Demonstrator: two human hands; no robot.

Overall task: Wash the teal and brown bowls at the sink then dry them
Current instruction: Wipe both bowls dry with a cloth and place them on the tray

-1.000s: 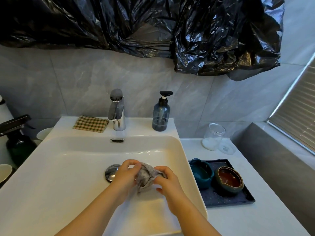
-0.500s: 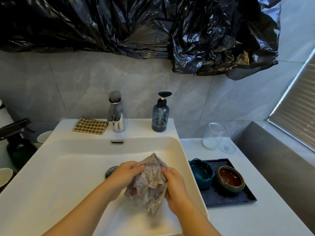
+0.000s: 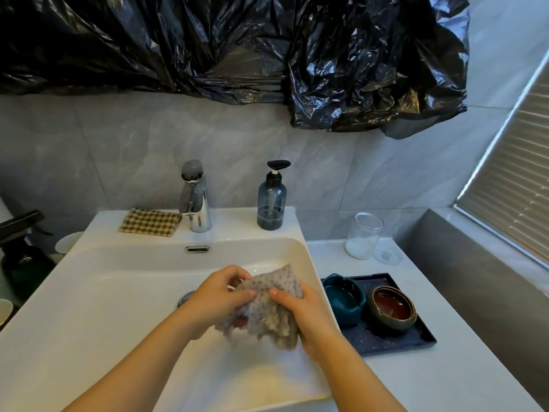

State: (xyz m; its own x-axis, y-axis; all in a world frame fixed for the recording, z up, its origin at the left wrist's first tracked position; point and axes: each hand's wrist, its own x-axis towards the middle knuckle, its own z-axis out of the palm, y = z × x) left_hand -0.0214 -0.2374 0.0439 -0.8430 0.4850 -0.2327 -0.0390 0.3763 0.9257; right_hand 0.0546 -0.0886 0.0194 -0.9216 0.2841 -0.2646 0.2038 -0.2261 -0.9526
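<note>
Glossy white sink (image 3: 89,292): left hand (image 3: 218,297), right hand (image 3: 300,310) grip crumpled dotted cloth (image 3: 267,307).

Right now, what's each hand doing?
Left hand: closed on the dotted cloth.
Right hand: closed on the same cloth, over the sink.

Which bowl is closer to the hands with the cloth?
The teal bowl. It sits on the tray's sink side, right beside the right hand; the brown bowl sits farther right.

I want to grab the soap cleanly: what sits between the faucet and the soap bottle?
Nothing: the head view shows bare white sink ledge between the faucet and soap bottle.
</note>
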